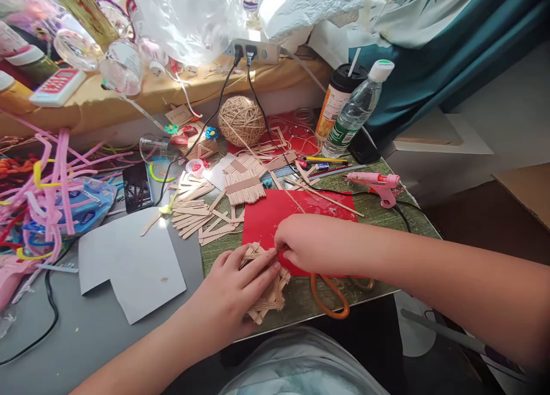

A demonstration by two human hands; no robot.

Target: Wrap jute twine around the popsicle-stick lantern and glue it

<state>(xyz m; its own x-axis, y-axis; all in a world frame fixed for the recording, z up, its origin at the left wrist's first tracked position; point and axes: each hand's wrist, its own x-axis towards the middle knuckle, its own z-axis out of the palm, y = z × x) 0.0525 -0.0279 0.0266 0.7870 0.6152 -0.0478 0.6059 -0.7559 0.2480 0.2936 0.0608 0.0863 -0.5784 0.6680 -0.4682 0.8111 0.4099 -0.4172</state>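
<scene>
My left hand (244, 292) is closed round a small layered structure of wooden craft sticks (270, 297), with strands of twine showing on it. It sits near the table's front edge, and the fingers lie across its top. My right hand (296, 246) reaches in from the right with its fingers curled in a pinch at the structure's upper right corner. What those fingers hold is hidden. Beneath the right hand lies a red sheet (262, 211) with dried specks on it. Orange-handled scissors (330, 300) stick out from under the sheet's near edge.
Loose craft sticks (189, 214) lie beyond my left hand, near a twine ball (242, 121). A pink glue gun (380, 186) with a cord stands right, below a water bottle (356, 111) and a lidded cup (337, 97). White card (133, 263) and pink pipe cleaners (64, 183) are left.
</scene>
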